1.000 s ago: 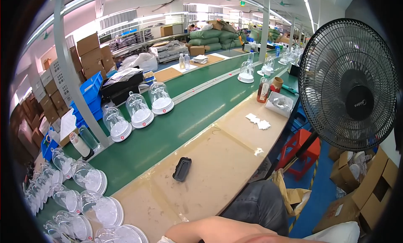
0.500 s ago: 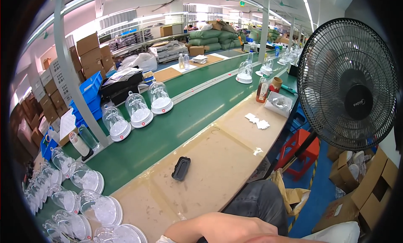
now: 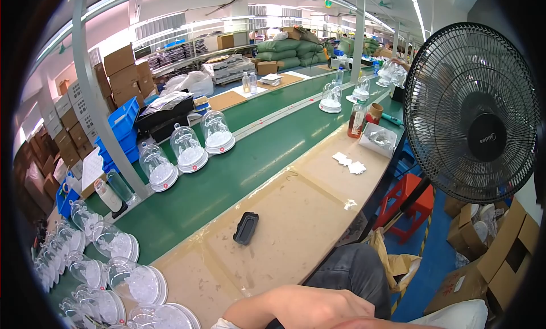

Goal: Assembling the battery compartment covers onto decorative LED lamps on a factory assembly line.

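My left hand (image 3: 313,306) is at the lower edge, over my dark trouser leg (image 3: 355,272), its back and bent knuckles toward me. Its fingers curl out of sight, so what they may hold is hidden. Below it, a blurred sliver of skin (image 3: 364,324) looks like part of my right hand, with a white sleeve (image 3: 458,316) farther right. Nearest on the brown tabletop (image 3: 273,215) lies a small black tray (image 3: 245,228). Several clear dome covers on round white bases (image 3: 138,280) crowd the lower left.
Beyond the tabletop runs a green conveyor belt (image 3: 267,141) carrying more domes (image 3: 189,150). A black fan (image 3: 475,110) stands at the right, near a red stool (image 3: 406,207) and open cardboard boxes (image 3: 495,272). A bottle of reddish liquid (image 3: 356,118) stands toward the table's far end.
Far along the belt at the right, a clear plastic bag and part of another person's arm have come into view over the domes. My left hand has shifted very slightly.
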`<state>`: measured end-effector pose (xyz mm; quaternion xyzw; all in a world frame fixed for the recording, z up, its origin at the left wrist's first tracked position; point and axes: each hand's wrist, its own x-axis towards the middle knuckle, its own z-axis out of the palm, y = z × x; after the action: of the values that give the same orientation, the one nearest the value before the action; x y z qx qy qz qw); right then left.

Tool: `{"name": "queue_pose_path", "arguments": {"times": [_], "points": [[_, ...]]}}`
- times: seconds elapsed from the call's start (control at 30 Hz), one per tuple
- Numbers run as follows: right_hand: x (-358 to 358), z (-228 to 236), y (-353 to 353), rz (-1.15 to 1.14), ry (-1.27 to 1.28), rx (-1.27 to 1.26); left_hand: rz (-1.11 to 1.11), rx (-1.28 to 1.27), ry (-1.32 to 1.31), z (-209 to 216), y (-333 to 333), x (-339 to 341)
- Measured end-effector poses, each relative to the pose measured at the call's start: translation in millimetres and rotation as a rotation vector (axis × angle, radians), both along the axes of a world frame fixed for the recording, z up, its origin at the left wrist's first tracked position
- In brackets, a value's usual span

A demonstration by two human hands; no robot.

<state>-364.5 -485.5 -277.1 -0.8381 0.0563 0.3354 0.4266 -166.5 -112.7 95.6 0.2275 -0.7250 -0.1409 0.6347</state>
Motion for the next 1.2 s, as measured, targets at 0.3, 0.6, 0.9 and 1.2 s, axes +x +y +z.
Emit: {"name": "queue_pose_path", "arguments": {"times": [0.3, 0.6, 0.9, 1.2], "points": [[0, 14, 7, 0.043, -0.121, 0.060, -0.023, -0.008, -0.023, -1, -6, -7], [-2, 8, 2, 0.043, -0.082, 0.083, 0.060, -0.007, 0.046, 17, -4, -14], [-2, -9, -4, 0.054, -0.026, 0.110, 0.056, 0.125, 0.017, 11, 0, -10], [-5, -40, -23, 0.046, 0.035, 0.129, 0.167, 0.265, -0.003, 18, 9, -14]]}}
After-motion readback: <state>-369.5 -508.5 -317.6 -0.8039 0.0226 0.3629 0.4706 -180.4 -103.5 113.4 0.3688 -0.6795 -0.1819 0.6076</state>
